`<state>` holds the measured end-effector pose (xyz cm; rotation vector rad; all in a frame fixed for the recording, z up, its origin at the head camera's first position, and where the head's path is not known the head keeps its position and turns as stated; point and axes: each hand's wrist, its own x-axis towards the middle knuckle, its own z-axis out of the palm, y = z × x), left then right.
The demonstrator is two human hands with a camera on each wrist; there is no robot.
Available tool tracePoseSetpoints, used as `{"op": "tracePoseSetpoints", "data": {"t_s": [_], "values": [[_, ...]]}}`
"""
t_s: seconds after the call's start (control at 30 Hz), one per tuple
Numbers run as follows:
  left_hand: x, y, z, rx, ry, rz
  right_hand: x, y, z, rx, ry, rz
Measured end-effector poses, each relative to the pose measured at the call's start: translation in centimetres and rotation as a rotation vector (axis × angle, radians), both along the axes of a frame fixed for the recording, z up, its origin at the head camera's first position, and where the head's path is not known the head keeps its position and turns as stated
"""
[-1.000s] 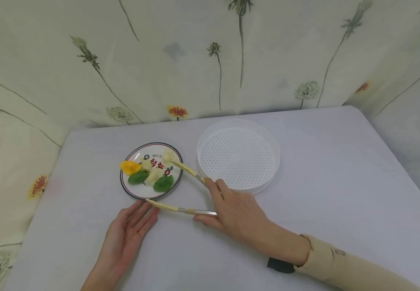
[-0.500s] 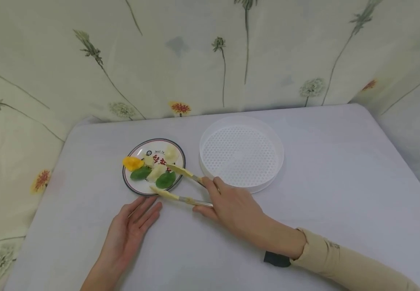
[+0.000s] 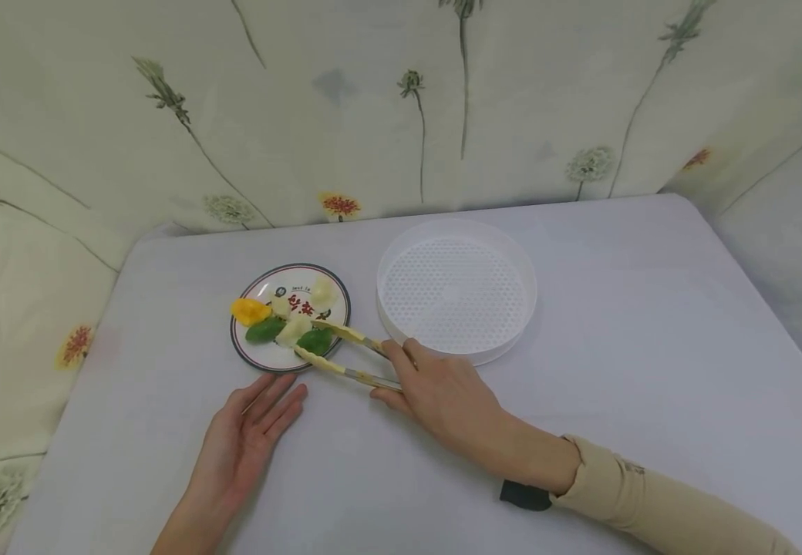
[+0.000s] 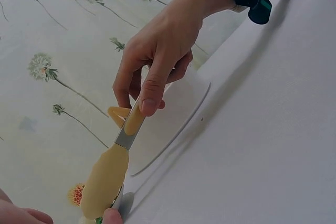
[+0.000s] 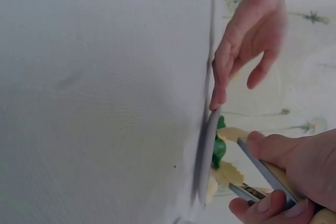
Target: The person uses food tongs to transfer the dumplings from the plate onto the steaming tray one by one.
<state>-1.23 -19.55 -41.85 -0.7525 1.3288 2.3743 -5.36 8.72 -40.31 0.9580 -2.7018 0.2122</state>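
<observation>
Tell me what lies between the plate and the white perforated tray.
In the head view, bare white tablecloth; nearer the person, one arm of the tongs, held in the right hand, crosses over that gap.

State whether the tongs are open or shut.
The tongs are open: in the head view their tips stand apart, a green piece showing between.

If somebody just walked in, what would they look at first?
Probably the bright yellow piece at the left edge of the plate, and the two green pieces toward the plate's near side. Next might come the yellow-tipped tongs in the right hand, spread open over the plate's right part. The big white round tray stands to the right of the plate.
</observation>
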Motion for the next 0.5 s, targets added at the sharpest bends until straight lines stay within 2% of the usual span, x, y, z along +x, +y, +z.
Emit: {"op": "tracePoseSetpoints", "data": {"t_s": [0.5], "values": [[0.0, -0.2, -0.1, 0.012, -0.003, 0.006, -0.1, 0.9, 1.2, -0.031, -0.022, -0.033]]}}
